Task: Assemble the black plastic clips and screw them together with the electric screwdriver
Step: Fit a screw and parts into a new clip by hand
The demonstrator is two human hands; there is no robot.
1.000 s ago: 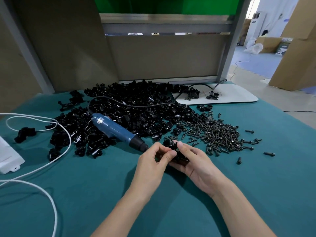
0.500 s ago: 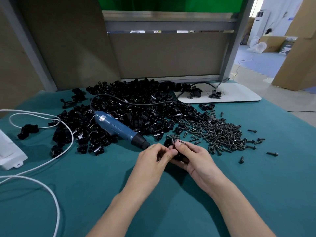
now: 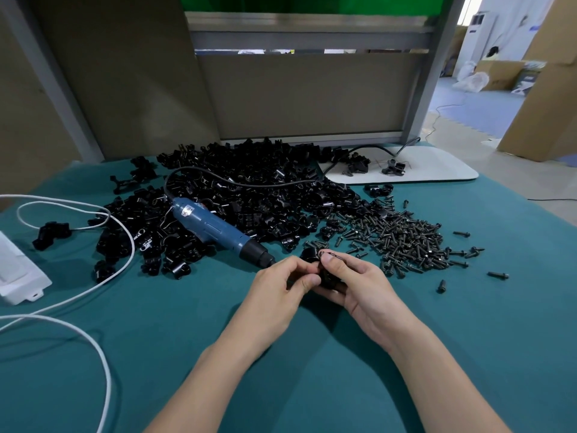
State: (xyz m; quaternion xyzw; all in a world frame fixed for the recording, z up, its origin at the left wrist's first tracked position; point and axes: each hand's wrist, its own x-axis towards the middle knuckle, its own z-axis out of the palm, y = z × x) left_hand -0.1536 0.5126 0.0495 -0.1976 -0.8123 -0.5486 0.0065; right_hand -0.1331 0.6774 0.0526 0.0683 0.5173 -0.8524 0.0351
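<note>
My left hand (image 3: pixel 282 284) and my right hand (image 3: pixel 352 279) meet over the green cloth and together hold a black plastic clip (image 3: pixel 326 278), mostly hidden between the fingers. My right thumb and forefinger also pinch a small dark screw (image 3: pixel 331 254) at the clip's top. The blue electric screwdriver (image 3: pixel 218 232) lies on the table just left of my hands, its tip pointing at them. A big heap of black clips (image 3: pixel 249 195) fills the middle of the table. A pile of dark screws (image 3: pixel 402 239) lies right of it.
White cables (image 3: pixel 106 270) loop over the left side beside a white box (image 3: pixel 18 276). A white board (image 3: pixel 437 167) with a few clip parts lies at the back right. A partition panel (image 3: pixel 299 95) stands behind. Stray screws (image 3: pixel 498 275) lie at the right.
My hands have stayed in place, fingers shifting slightly on the clip; the screw sits a little more upright at its top. The camera has tilted a bit.
</note>
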